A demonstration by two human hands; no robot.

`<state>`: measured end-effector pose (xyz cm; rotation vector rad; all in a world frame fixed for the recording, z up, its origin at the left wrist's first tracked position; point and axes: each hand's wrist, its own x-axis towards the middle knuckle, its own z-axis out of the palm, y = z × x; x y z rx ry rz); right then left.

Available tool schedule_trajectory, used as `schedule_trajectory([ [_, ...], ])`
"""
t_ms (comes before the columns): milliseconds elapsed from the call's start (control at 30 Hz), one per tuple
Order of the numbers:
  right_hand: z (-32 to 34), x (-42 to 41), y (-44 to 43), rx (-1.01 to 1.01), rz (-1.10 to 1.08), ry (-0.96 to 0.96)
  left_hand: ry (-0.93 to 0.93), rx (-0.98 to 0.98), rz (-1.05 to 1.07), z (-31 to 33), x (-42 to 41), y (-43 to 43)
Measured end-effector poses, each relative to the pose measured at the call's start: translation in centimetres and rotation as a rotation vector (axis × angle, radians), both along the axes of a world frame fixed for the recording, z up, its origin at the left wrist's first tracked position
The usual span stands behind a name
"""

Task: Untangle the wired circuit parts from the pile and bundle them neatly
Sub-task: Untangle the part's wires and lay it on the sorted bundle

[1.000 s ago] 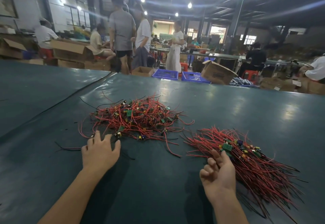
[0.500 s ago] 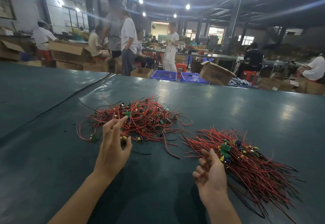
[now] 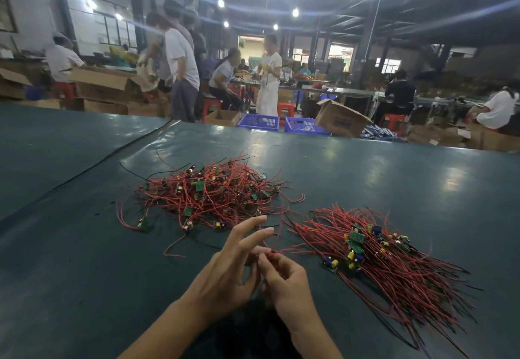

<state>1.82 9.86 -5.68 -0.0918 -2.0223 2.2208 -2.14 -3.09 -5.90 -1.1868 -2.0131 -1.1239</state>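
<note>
Nearest the camera, the person's two bare forearms reach in from the bottom edge and the hands meet over the dark green matte desk [image 3: 84,274]. A second ago they were well apart, the left hand flat near the tangled pile and the right hand loosely curled beside the sorted bundle; half a second ago the left hand was lifted over the pile's near edge. Now the left hand [image 3: 225,271] has drawn back to the middle, its index and middle fingers [image 3: 247,229] stretched out and spread while the thumb and lower fingers curl toward the right hand. The right hand [image 3: 284,277] is curled, its fingers closed in a pinch on the end of a thin red wire [image 3: 292,250] that runs off to the right toward the sorted bundle. Whether the left fingers also grip that wire cannot be told.

Just right of the hands lies the sorted bundle of red and black wires [image 3: 394,268], its strands roughly parallel and fanning toward the lower right, with small green circuit boards carrying yellow and blue parts clustered at its near-left end. Beyond the hands, left of centre, sits the tangled pile of red wires and small green circuit boards [image 3: 208,192], loops and loose ends straying out over the desk on all sides.

Past the desk's far edge stand two blue plastic crates [image 3: 259,120] and a tilted brown cardboard box [image 3: 340,119], with blurred workers and red stools behind them.
</note>
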Motion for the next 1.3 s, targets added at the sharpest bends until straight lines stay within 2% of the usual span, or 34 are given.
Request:
schedule_trajectory([
  [100,-0.1,-0.2,-0.1,-0.037,-0.023,0.009,-0.041,0.032,-0.026,-0.2,0.1,0.2],
  [200,-0.5,-0.2,0.0,0.019,-0.033,0.028,-0.032,0.037,-0.014,-0.5,0.0,0.1],
  [333,-1.1,-0.1,-0.1,0.123,-0.098,0.082,0.088,0.061,0.125,-0.1,0.1,0.0],
  [467,-1.3,0.1,0.2,0.063,-0.185,0.117,0.147,-0.052,0.127,-0.1,0.5,-0.2],
  [533,-1.3,0.1,0.7,0.076,-0.249,0.126,0.076,-0.132,0.093,-0.7,1.1,0.5],
  [633,-1.1,0.0,1.0,0.047,-0.296,0.128,-0.128,-0.158,0.083,-1.5,1.2,1.7],
  [767,-1.0,-0.1,0.9,0.098,-0.342,0.166,-0.358,-0.064,0.167,-1.6,0.5,1.9],
  [933,-0.9,0.0,1.0,0.092,-0.38,0.205,-0.759,0.134,0.24,-0.8,-0.7,2.5],
  [1133,-0.8,-0.1,0.9,0.09,-0.357,0.187,-0.83,0.24,0.158,-1.1,-0.4,1.9],
  [1300,-0.8,-0.3,0.8,0.099,-0.362,0.164,-0.856,0.474,0.159,-0.8,-0.2,1.3],
])
